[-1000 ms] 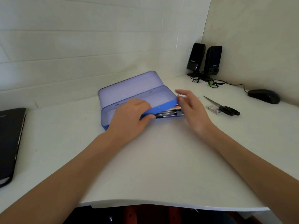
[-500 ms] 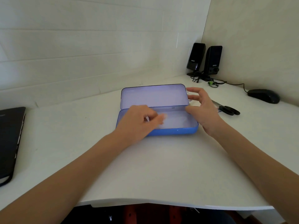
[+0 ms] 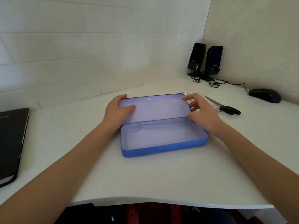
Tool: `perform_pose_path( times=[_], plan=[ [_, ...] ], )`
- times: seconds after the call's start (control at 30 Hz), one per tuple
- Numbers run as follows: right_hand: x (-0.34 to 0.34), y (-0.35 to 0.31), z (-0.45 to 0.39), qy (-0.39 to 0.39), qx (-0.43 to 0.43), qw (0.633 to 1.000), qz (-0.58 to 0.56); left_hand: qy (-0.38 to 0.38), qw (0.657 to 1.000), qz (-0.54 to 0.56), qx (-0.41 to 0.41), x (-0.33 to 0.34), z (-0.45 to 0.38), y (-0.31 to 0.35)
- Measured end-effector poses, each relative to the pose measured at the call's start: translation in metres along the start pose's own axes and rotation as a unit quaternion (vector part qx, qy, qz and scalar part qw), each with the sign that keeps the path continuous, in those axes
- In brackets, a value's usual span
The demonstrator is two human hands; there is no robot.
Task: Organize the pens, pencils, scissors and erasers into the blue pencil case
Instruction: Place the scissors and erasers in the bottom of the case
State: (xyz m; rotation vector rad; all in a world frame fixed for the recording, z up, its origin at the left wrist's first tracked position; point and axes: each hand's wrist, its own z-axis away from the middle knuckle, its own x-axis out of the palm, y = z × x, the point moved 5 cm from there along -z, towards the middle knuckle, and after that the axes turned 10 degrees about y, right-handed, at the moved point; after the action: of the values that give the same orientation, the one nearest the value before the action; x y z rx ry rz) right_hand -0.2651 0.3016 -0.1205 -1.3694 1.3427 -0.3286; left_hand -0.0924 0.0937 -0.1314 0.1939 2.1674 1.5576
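The blue pencil case lies open in the middle of the white desk, its tray bare inside and its lid tilted back. My left hand grips the lid's left end, thumb on the inner face. My right hand is at the lid's right end with fingers curled by the corner; whether it holds the lid is unclear. Black-handled scissors lie on the desk to the right, beside a small packaged eraser. A bit of white packaging shows behind the lid. Pens and pencils are hidden.
A black laptop sits at the left edge of the desk. Two black speakers with cables stand in the back right corner, and a black mouse lies further right. The desk's front edge runs close below the case.
The case has been turned and pulled nearer, square to me, covering the pens that lay beside it. My left hand moved from the tray to the lid's left end.
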Motion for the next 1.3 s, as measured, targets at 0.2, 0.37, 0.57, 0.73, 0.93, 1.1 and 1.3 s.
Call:
perform_pose_path(
  times=[0.2,0.37,0.57,0.73,0.93,1.1,1.3],
  plan=[
    [-0.044,0.015,-0.019,0.173,0.003,0.972,0.157,-0.014,0.999,-0.04,0.028,0.003,0.004,0.002],
    [-0.081,0.054,-0.027,0.182,0.138,0.912,0.341,-0.06,0.989,-0.121,0.061,0.016,0.009,0.002],
    [-0.064,0.067,-0.027,0.114,0.139,0.91,0.373,-0.066,0.988,-0.124,0.062,0.017,0.009,0.003],
    [-0.057,0.056,-0.027,0.125,0.092,0.933,0.326,-0.064,0.988,-0.124,0.068,0.017,0.01,0.002],
    [-0.056,0.051,-0.032,0.134,0.038,0.933,0.331,-0.059,0.987,-0.133,0.072,0.016,0.011,0.004],
    [-0.054,0.052,-0.034,0.136,0.028,0.948,0.287,-0.057,0.986,-0.136,0.075,0.014,0.011,0.005],
    [-0.052,0.009,-0.015,0.172,-0.018,0.985,0.019,-0.06,0.985,-0.141,0.078,0.015,0.012,0.006]
  ],
)
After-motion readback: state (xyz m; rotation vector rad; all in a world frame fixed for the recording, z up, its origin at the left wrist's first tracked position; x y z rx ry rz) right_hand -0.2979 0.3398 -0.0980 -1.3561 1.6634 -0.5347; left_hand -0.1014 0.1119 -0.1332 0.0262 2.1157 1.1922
